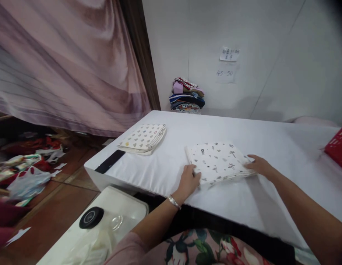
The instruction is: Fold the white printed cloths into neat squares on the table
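Two bare hands hold a folded white cloth [217, 160] with small grey prints, some shaped like palm trees, so that it lies between them on the white-covered table [286, 147]. At its near-left corner, the left hand [189, 180] is mostly closed, fingers curled and thumb bent in, with the corner between them; a silver bracelet [174, 202] circles that wrist. The right hand [259, 165] pinches the right-hand edge, thumb and forefinger nearly together; its other fingers are hidden. How firmly either hand grips, I cannot tell.

Well apart from both hands, to the left, lies a second folded cloth [144, 138], white with rows of grey motifs, near a black strip [110, 162] at the table's left end. Beyond the far edge, against the wall, rises a stack of folded fabrics [186, 97]. A red plastic basket [338, 149] shows at the far right.
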{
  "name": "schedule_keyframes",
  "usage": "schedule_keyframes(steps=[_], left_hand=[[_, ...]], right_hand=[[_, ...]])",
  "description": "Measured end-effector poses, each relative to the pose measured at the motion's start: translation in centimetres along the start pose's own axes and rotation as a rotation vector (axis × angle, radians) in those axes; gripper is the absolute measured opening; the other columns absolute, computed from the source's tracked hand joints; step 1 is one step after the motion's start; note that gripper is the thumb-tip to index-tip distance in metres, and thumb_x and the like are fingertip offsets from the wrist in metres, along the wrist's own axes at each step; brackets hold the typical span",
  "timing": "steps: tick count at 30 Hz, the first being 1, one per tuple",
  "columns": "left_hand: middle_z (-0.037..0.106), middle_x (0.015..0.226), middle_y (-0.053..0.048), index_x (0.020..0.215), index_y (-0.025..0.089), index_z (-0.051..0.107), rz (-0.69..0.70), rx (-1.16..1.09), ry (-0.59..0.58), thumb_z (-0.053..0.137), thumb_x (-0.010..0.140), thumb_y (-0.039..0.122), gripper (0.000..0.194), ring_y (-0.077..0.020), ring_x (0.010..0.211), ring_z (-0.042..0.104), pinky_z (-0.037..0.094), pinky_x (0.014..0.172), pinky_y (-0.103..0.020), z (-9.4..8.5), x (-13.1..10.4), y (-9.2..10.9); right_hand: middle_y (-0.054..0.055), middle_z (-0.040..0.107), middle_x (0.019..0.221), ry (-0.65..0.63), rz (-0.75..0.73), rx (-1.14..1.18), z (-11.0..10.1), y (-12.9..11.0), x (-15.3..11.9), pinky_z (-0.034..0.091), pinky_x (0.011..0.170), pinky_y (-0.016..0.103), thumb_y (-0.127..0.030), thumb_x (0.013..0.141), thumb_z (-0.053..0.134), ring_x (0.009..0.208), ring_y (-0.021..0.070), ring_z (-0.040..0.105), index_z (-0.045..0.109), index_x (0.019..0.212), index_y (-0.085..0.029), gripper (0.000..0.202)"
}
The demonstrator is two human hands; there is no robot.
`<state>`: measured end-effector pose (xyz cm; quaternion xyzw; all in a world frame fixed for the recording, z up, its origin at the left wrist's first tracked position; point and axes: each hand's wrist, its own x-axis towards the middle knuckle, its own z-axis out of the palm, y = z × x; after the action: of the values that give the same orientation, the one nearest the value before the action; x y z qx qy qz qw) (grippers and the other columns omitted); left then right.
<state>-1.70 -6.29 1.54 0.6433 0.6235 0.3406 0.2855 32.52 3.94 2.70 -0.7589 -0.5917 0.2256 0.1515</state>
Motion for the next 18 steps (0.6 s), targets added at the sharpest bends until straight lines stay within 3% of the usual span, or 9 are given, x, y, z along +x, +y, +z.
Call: schedule_keyframes(steps=[3,5,9,12,15,18], left_hand=[[0.059,0.109,-0.006,0.119,0.019,0.055,0.146,-0.074,-0.241,0.060,0.079,0.029,0.042,-0.0150,0.080,0.058,0.049,0.079,-0.030,1.1,-2.2,1.2],[0.062,0.108,-0.003,0.120,0.022,0.055,0.236,-0.103,-0.324,0.060,0.079,0.030,0.042,-0.0140,0.078,0.058,0.049,0.078,-0.029,1.5,-2.9,1.6],[0.064,0.097,-0.002,0.106,0.021,0.062,0.161,-0.048,-0.124,0.055,0.083,0.025,0.025,-0.0143,0.078,0.058,0.048,0.077,-0.029,0.6,-0.8,0.7],[0.062,0.104,-0.005,0.108,0.020,0.060,0.096,0.045,0.024,0.055,0.082,0.021,0.026,-0.0156,0.082,0.059,0.049,0.082,-0.031,-0.7,2.5,-1.0],[0.060,0.117,-0.008,0.116,0.019,0.057,0.100,0.117,0.065,0.057,0.080,0.018,0.037,-0.0210,0.102,0.057,0.046,0.092,-0.036,-1.2,5.3,-2.2],[0.061,0.119,-0.007,0.116,0.020,0.059,0.145,0.176,0.012,0.058,0.078,0.018,0.038,-0.0248,0.113,0.053,0.042,0.099,-0.038,-0.8,7.0,-2.6]], right_hand=[[0.015,0.067,0.104,0.117,0.032,-0.125,-1.9,1.1,1.5,0.049,0.077,0.037,-0.024,0.067,0.061,0.091,0.0287,0.064,0.051,0.132,-0.014,0.066],[0.015,0.064,0.114,0.184,0.019,-0.233,-2.4,1.2,1.7,0.048,0.083,0.041,-0.021,0.067,0.057,0.102,0.0317,0.060,0.050,0.133,-0.015,0.066],[0.014,0.059,0.125,0.298,-0.276,-0.238,-0.5,-1.2,-1.1,0.041,0.097,0.046,-0.028,0.076,0.049,0.115,0.0305,0.053,0.057,0.125,-0.016,0.051],[0.010,0.060,0.125,0.232,-0.525,-0.125,2.6,-4.1,-5.5,0.039,0.101,0.046,-0.040,0.083,0.044,0.117,0.0274,0.052,0.061,0.120,-0.020,0.045],[0.011,0.056,0.131,0.153,-0.702,-0.092,5.7,-6.1,-10.0,0.037,0.104,0.047,-0.044,0.088,0.041,0.122,0.0273,0.048,0.058,0.124,-0.020,0.046],[0.012,0.049,0.138,0.112,-0.759,-0.180,8.1,-6.6,-12.7,0.036,0.104,0.050,-0.046,0.089,0.042,0.128,0.0288,0.042,0.051,0.131,-0.020,0.051]])
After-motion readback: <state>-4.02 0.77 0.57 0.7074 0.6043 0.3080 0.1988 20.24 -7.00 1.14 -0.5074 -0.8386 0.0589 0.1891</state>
